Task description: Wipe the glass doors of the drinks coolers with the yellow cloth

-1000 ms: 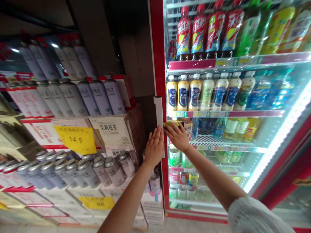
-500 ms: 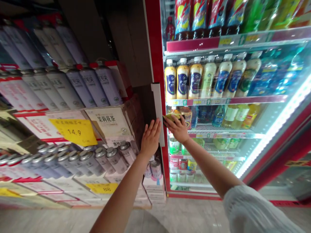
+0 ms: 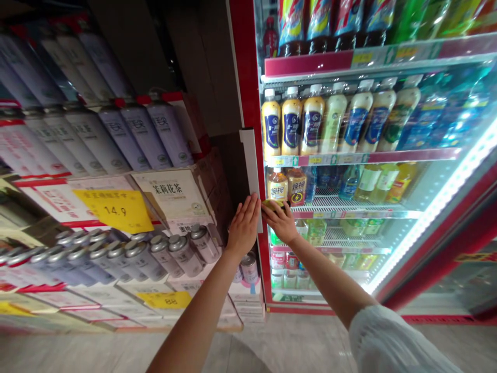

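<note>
My left hand [image 3: 244,223] lies flat with its fingers stretched out on the lower part of the white door handle [image 3: 251,171], at the fridge's left edge. Just to the right is my right hand [image 3: 282,221], its fingers spread over a dark and yellow-green cloth-like item [image 3: 276,204] against the glass door. What that item is stays unclear, as the fingers partly cover it. Behind the glass, above my right hand, stand a bottle with a yellowish label [image 3: 277,185] and a brown-labelled bottle [image 3: 296,187].
The red-framed fridge [image 3: 248,62] holds rows of drink bottles on several shelves. Left of it, silver and purple cans [image 3: 140,132] stand on stacked boxes, with a yellow price sign [image 3: 114,211]. A lit strip [image 3: 435,207] runs down the right side.
Both hands have moved slightly down in the view, my right hand most, uncovering more of the bottles behind the glass. The view has shifted a little.
</note>
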Demonstrator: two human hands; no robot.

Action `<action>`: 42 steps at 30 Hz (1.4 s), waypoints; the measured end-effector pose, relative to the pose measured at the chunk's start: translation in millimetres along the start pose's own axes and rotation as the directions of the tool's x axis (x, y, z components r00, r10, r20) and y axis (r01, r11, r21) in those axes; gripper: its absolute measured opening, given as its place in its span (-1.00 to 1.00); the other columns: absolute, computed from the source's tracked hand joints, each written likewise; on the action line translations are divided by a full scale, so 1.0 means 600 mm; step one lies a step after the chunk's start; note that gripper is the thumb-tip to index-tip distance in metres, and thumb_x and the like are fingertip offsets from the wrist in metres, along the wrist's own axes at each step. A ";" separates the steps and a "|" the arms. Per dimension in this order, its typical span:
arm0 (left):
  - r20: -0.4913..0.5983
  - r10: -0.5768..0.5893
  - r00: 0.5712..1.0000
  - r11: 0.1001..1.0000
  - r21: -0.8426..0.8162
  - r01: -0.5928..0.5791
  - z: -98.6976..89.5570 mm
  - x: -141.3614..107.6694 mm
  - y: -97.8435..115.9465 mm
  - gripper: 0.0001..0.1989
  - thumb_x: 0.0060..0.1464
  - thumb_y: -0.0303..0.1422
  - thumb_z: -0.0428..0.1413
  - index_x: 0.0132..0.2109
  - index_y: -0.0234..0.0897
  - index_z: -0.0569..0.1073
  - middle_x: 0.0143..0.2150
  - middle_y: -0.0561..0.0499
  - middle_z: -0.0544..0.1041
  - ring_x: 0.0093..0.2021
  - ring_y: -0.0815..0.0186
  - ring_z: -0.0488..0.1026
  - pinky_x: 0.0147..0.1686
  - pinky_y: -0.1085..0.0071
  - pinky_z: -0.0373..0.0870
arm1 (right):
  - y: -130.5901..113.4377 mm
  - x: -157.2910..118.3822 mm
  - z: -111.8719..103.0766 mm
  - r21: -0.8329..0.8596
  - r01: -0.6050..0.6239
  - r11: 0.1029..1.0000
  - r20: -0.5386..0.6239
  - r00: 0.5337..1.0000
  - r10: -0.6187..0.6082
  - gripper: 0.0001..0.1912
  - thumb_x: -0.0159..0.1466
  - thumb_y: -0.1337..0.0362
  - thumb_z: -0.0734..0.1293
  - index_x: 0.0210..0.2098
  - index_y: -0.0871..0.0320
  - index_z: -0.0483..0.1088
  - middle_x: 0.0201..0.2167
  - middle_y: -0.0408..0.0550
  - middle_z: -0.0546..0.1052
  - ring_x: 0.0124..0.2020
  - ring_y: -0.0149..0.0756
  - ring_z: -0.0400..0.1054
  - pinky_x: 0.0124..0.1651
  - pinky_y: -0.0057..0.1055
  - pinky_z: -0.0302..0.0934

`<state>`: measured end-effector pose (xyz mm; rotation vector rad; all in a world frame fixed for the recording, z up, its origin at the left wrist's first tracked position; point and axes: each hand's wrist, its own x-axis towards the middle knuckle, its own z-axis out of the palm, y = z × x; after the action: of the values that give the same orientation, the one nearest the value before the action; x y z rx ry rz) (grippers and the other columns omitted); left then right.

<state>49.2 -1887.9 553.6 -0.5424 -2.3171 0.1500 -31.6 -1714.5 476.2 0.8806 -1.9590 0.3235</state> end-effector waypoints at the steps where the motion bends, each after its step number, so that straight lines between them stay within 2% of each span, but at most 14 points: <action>1: 0.006 0.003 1.000 1.000 -0.003 -0.003 0.002 -0.003 0.002 -0.23 0.25 -0.63 -0.21 0.52 -0.30 -0.32 0.54 -0.17 -0.03 0.53 0.17 -0.10 0.46 0.03 0.05 | -0.006 -0.014 0.007 0.013 0.076 0.997 0.028 0.997 -0.077 -0.71 0.44 0.35 0.28 0.04 -0.09 0.51 0.22 -0.20 0.51 0.34 -0.14 0.27 0.48 0.14 -0.07; 5: -0.003 0.001 1.000 1.000 -0.005 -0.001 0.003 -0.006 0.005 -0.21 0.25 -0.63 -0.21 0.52 -0.28 -0.35 0.54 -0.17 -0.06 0.52 0.15 -0.10 0.47 0.00 0.02 | -0.001 -0.011 0.000 0.081 0.191 0.978 0.124 0.972 -0.200 -0.75 0.42 0.36 0.29 -0.02 -0.06 0.54 0.17 -0.18 0.55 0.32 -0.19 0.30 0.45 0.07 0.04; 9: -0.034 0.001 0.999 1.000 -0.006 -0.001 0.001 0.007 0.009 -0.18 0.28 -0.61 -0.17 0.50 -0.27 -0.46 0.54 -0.17 -0.09 0.53 0.14 -0.15 0.47 0.00 0.00 | 0.049 0.052 -0.052 0.036 -0.097 0.995 -0.003 0.995 0.097 -0.51 0.43 0.37 0.25 0.28 -0.19 0.34 0.35 -0.17 0.36 0.46 -0.05 0.05 0.49 0.24 -0.17; 12: -0.038 -0.010 0.999 1.000 -0.016 0.009 0.004 0.013 0.012 -0.16 0.29 -0.59 -0.15 0.49 -0.25 -0.50 0.54 -0.17 -0.12 0.53 0.13 -0.16 0.47 0.00 -0.01 | 0.071 0.040 -0.071 -0.005 -0.341 0.940 -0.224 0.916 0.332 -0.42 0.42 0.39 0.23 0.37 -0.15 0.23 0.37 -0.08 0.33 0.49 0.08 -0.07 0.45 0.34 -0.18; 14: -0.039 -0.020 0.999 0.999 -0.027 0.019 0.007 0.012 0.015 -0.17 0.30 -0.58 -0.15 0.49 -0.24 -0.51 0.54 -0.17 -0.14 0.53 0.13 -0.15 0.48 -0.01 -0.01 | 0.064 0.004 -0.064 0.000 -0.396 0.918 -0.279 0.882 0.380 -0.43 0.41 0.40 0.23 0.36 -0.11 0.26 0.33 -0.02 0.39 0.49 0.11 -0.07 0.42 0.36 -0.13; 17: -0.061 -0.022 0.998 0.999 -0.029 0.020 0.008 0.013 0.018 -0.18 0.32 -0.56 -0.14 0.49 -0.25 -0.49 0.54 -0.18 -0.12 0.53 0.13 -0.16 0.48 -0.01 -0.02 | 0.033 -0.023 -0.044 -0.014 -0.319 0.948 -0.159 0.937 0.312 -0.45 0.40 0.42 0.22 0.33 -0.11 0.30 0.30 -0.04 0.43 0.47 0.07 -0.02 0.43 0.32 -0.15; 21: -0.113 -0.018 0.993 1.000 -0.023 0.016 0.004 0.033 0.023 -0.19 0.32 -0.54 -0.11 0.50 -0.28 -0.45 0.53 -0.21 -0.10 0.53 0.11 -0.17 0.48 -0.03 -0.05 | 0.027 0.068 -0.055 -0.095 -0.095 0.991 -0.045 0.995 0.091 -0.47 0.44 0.33 0.22 0.35 -0.18 0.25 0.37 -0.19 0.33 0.45 -0.05 0.02 0.50 0.16 -0.26; 25: -0.131 -0.046 0.990 0.999 -0.029 0.042 0.002 0.058 0.025 -0.18 0.30 -0.54 -0.09 0.50 -0.31 -0.42 0.53 -0.24 -0.11 0.53 0.08 -0.16 0.46 -0.04 -0.01 | 0.071 0.156 -0.094 -0.176 -0.263 0.949 -0.199 0.953 0.228 -0.46 0.43 0.31 0.23 0.37 -0.12 0.23 0.41 -0.14 0.28 0.47 -0.04 -0.04 0.49 0.12 -0.24; 27: -0.143 -0.060 0.988 0.998 -0.036 0.055 0.004 0.061 0.025 -0.17 0.29 -0.55 -0.09 0.50 -0.31 -0.42 0.53 -0.24 -0.11 0.53 0.07 -0.16 0.45 -0.04 0.01 | 0.082 0.139 -0.096 -0.171 -0.389 0.905 -0.297 0.896 0.329 -0.46 0.41 0.32 0.25 0.36 -0.07 0.27 0.40 -0.08 0.29 0.48 0.01 -0.06 0.47 0.13 -0.18; 30: -0.162 -0.062 0.985 0.998 -0.039 0.056 0.008 0.056 0.025 -0.16 0.29 -0.55 -0.08 0.50 -0.31 -0.43 0.53 -0.25 -0.11 0.53 0.08 -0.16 0.45 -0.02 0.04 | 0.059 0.065 -0.066 -0.136 -0.475 0.869 -0.362 0.841 0.402 -0.48 0.38 0.36 0.27 0.31 0.01 0.34 0.34 0.04 0.36 0.47 0.06 -0.07 0.44 0.15 -0.12; 33: -0.172 -0.058 0.983 0.998 -0.027 0.055 0.009 0.051 0.024 -0.16 0.29 -0.56 -0.08 0.50 -0.30 -0.42 0.53 -0.24 -0.10 0.53 0.09 -0.16 0.45 -0.01 0.05 | 0.016 0.023 -0.034 -0.158 -0.353 0.922 -0.266 0.915 0.305 -0.51 0.38 0.40 0.26 0.25 -0.08 0.41 0.30 -0.08 0.43 0.45 -0.03 -0.03 0.47 0.12 -0.20; 37: -0.193 -0.064 0.979 0.998 -0.025 0.060 0.008 0.056 0.028 -0.15 0.29 -0.54 -0.04 0.51 -0.29 -0.40 0.53 -0.25 -0.13 0.53 0.07 -0.17 0.46 -0.04 0.01 | 0.022 0.073 -0.048 -0.179 -0.196 0.964 -0.166 0.972 0.167 -0.50 0.41 0.34 0.27 0.26 -0.24 0.36 0.33 -0.25 0.40 0.44 -0.14 0.01 0.50 0.06 -0.31; 39: -0.214 -0.078 0.974 0.997 -0.020 0.075 0.009 0.060 0.034 -0.15 0.29 -0.54 -0.03 0.51 -0.29 -0.38 0.53 -0.24 -0.12 0.52 0.06 -0.17 0.46 -0.04 -0.01 | 0.057 0.097 -0.072 -0.181 -0.290 0.940 -0.223 0.943 0.248 -0.49 0.41 0.34 0.26 0.30 -0.20 0.33 0.35 -0.19 0.36 0.46 -0.11 -0.02 0.48 0.06 -0.23; 42: -0.236 -0.097 0.967 0.995 -0.019 0.096 0.013 0.065 0.048 -0.16 0.29 -0.55 -0.04 0.51 -0.28 -0.35 0.52 -0.23 -0.08 0.52 0.07 -0.12 0.47 -0.04 -0.03 | 0.099 0.073 -0.092 -0.165 -0.507 0.846 -0.397 0.819 0.413 -0.51 0.42 0.30 0.23 0.32 -0.06 0.33 0.35 -0.03 0.35 0.46 -0.02 -0.03 0.43 0.08 -0.07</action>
<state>28.4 -1845.1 565.7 -0.4254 -2.1066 0.0281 -50.6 -1662.0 549.9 0.1381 -1.8033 0.4534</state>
